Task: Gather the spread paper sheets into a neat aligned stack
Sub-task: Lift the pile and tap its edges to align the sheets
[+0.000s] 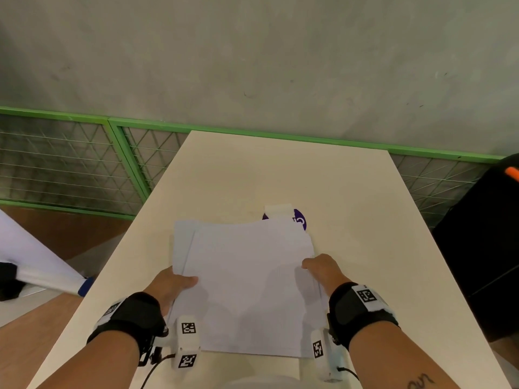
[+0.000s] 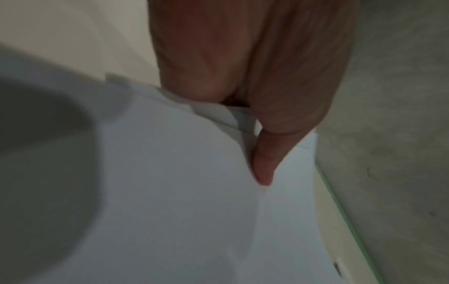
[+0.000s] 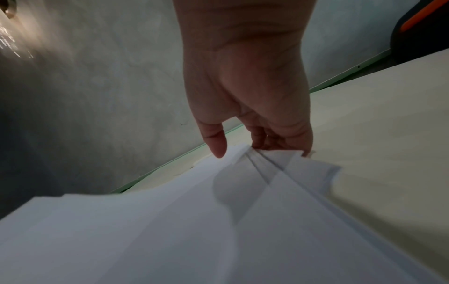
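A loose stack of white paper sheets (image 1: 247, 282) lies on the cream table (image 1: 351, 197), its edges uneven at the left and the far right corner. My left hand (image 1: 174, 284) grips the stack's left edge, thumb on top (image 2: 263, 163) and fingers hidden under the sheets (image 2: 170, 192). My right hand (image 1: 323, 269) holds the right edge, thumb on top and fingers curled beneath (image 3: 272, 140), where several sheet edges (image 3: 267, 169) fan out. The paper bows slightly between both hands.
A purple round sticker (image 1: 299, 220) and a small white block (image 1: 278, 210) sit just beyond the stack. A green wire fence (image 1: 84, 164) runs behind the table. A black bag with orange trim (image 1: 488, 234) stands at the right. A white sheet lies on the floor at left (image 1: 31, 256).
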### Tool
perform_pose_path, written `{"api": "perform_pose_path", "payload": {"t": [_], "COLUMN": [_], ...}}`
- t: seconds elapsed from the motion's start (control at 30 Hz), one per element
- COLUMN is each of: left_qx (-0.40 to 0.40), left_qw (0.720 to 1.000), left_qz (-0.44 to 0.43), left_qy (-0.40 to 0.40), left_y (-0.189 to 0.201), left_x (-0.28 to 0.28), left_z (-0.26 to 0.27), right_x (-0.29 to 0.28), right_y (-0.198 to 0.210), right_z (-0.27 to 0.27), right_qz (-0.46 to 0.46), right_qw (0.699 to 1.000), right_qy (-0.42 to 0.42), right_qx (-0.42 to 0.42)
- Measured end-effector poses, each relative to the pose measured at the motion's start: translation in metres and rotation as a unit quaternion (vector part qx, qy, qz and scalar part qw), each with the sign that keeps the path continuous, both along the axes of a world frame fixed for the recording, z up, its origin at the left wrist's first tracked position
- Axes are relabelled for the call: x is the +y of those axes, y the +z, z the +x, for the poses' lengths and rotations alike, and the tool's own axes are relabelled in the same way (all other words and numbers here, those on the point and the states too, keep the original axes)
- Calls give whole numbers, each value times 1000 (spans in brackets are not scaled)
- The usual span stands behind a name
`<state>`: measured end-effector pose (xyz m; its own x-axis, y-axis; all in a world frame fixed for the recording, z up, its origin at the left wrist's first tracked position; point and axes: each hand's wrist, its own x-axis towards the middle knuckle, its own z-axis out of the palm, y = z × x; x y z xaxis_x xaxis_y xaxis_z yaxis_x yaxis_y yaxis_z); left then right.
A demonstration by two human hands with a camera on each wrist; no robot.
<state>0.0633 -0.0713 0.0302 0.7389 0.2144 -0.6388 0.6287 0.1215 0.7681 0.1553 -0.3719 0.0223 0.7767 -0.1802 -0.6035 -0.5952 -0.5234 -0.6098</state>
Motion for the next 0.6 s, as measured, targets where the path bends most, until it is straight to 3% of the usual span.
{"api": "perform_pose_path", "payload": {"t": [0.2,0.37,0.5,0.6], "left_qx": [-88,-158,-210,-268], "left_qw": [996,984,974,962], "left_qz": [-7,-29,15,10], "left_qy": [-35,-79,-80,-57], "left_y": [28,61,77,86], "left_x": [-24,-43,-53,-63], "left_z": [14,25,38,45], "right_x": [-34,-69,-82,-80], "right_y": [-10,17,63,93], "right_z": [-5,-19,-28,-32], "right_qz": [61,265,223,224], "right_qw": [996,952,939,903], "right_qy": [-67,-140,-118,-131], "right_qx": [-12,-63,-232,-343]}}
